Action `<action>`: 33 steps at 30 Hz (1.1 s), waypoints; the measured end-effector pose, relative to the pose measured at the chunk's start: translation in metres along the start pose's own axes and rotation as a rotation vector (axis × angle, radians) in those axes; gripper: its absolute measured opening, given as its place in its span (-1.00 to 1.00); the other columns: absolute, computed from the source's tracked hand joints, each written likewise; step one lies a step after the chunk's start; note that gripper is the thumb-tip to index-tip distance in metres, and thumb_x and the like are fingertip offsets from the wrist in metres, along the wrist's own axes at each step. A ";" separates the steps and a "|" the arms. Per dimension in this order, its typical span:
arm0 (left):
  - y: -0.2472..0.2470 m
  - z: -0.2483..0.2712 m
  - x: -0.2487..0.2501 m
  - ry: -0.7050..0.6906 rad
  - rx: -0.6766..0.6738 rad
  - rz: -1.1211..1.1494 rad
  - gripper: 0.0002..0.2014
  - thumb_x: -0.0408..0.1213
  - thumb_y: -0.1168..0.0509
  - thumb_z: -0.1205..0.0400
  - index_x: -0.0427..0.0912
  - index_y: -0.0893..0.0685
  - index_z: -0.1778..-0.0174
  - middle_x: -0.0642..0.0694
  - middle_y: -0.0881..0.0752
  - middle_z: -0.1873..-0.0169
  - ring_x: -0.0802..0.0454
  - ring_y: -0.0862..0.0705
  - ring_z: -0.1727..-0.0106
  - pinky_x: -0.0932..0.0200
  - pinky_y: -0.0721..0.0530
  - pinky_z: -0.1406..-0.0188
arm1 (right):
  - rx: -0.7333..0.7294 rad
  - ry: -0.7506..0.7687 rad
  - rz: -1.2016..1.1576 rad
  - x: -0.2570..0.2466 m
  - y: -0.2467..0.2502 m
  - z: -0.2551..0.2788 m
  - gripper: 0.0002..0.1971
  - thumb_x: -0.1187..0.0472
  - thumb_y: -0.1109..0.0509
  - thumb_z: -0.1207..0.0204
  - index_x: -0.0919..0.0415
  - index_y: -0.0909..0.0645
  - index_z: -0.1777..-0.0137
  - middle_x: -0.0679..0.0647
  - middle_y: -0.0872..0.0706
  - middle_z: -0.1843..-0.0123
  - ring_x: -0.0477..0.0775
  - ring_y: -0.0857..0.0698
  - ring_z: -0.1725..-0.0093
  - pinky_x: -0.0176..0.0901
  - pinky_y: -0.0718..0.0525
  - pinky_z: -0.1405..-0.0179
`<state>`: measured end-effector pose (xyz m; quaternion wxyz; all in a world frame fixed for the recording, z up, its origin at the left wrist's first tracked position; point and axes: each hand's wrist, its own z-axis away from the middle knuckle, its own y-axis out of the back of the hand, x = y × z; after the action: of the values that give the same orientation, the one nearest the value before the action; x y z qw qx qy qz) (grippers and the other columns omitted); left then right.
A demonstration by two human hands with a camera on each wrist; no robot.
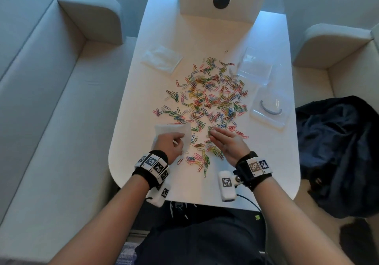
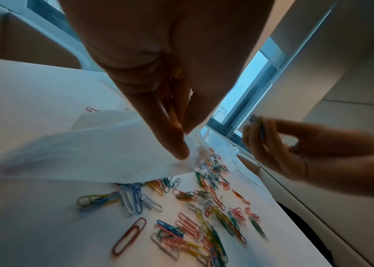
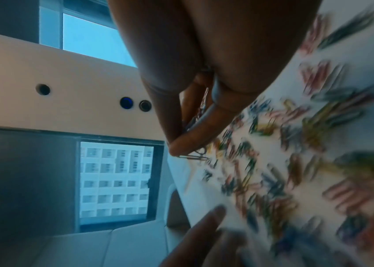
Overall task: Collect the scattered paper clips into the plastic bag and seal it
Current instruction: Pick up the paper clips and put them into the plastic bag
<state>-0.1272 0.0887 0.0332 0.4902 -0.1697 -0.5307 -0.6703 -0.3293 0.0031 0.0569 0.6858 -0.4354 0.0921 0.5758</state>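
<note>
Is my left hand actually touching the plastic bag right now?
Touching. The left wrist view shows the left hand pinching the plastic bag at its edge between fingertips and thumb.

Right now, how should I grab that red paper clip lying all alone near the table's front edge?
Probably pinch the red paper clip across its long sides, coming straight down. It lies flat on the table, so nothing sticks up to grab.

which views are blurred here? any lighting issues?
Right wrist: heavy motion blur on the paper clips, right hand backlit and dark. Left wrist: mostly sharp, left hand shadowed against the window. Head: clear, bluish cast, wide-angle bending at the edges.
</note>
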 end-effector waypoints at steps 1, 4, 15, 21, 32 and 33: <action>-0.003 -0.001 0.002 -0.002 -0.006 0.004 -0.69 -0.29 -0.32 -0.61 -0.12 -0.72 -0.27 -0.04 -0.80 0.25 0.07 -0.82 0.33 -0.05 -0.81 0.00 | -0.038 -0.010 -0.007 0.002 -0.010 -0.001 -0.84 0.51 -0.32 -0.55 0.43 -0.66 -0.08 0.21 -0.81 0.10 0.03 -0.82 0.11 -0.22 -0.79 -0.01; -0.004 -0.004 0.012 -0.023 -0.011 -0.005 -0.69 -0.31 -0.31 -0.64 -0.16 -0.70 -0.30 -0.08 -0.81 0.22 0.06 -0.82 0.32 -0.02 -0.81 0.00 | -0.083 -0.015 0.057 0.018 -0.032 -0.005 -0.84 0.52 -0.35 -0.54 0.48 -0.65 -0.09 0.23 -0.79 0.10 0.03 -0.81 0.16 -0.25 -0.79 0.10; 0.009 -0.014 0.030 -0.176 0.058 -0.153 -0.72 -0.34 -0.29 -0.61 -0.16 -0.78 -0.20 -0.11 -0.80 -0.07 0.06 -0.73 0.18 0.15 -0.73 -0.07 | 0.075 -0.019 0.798 0.041 -0.050 -0.039 -0.66 0.56 -0.30 -0.52 0.35 -0.64 -0.25 0.29 -0.74 -0.09 0.09 -0.79 0.15 -0.11 -0.80 0.02; 0.018 -0.012 0.029 -0.204 0.063 -0.150 -0.70 -0.36 -0.28 -0.62 -0.16 -0.77 -0.23 -0.15 -0.81 0.01 -0.03 -0.77 0.15 0.09 -0.74 -0.06 | -0.009 0.076 1.100 0.016 -0.072 -0.042 -0.86 0.44 -0.40 -0.35 0.19 -0.68 0.24 0.15 -0.74 0.23 0.22 -0.79 0.18 0.16 -0.80 0.09; 0.034 0.005 0.009 -0.118 0.223 -0.047 -0.69 -0.36 -0.26 -0.63 -0.19 -0.74 -0.27 -0.21 -0.85 0.11 -0.03 -0.81 0.22 0.13 -0.75 -0.11 | -0.080 0.643 1.182 0.009 -0.079 -0.011 -0.86 0.23 -0.46 -0.51 0.17 -0.81 -0.01 -0.01 -0.84 0.12 -0.16 -0.79 0.16 -0.18 -0.80 0.05; 0.039 0.007 0.005 -0.105 0.234 -0.027 -0.69 -0.37 -0.27 -0.62 -0.19 -0.74 -0.26 -0.21 -0.85 0.13 -0.04 -0.82 0.24 0.15 -0.75 -0.08 | -0.087 0.749 1.172 0.008 -0.078 -0.005 -0.86 0.23 -0.45 -0.52 0.15 -0.81 0.00 -0.03 -0.84 0.12 -0.19 -0.78 0.15 -0.24 -0.78 0.09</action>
<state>-0.0995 0.0940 0.0609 0.4689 -0.1391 -0.6323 -0.6007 -0.2571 0.0084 0.0865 0.1660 -0.5106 0.5191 0.6650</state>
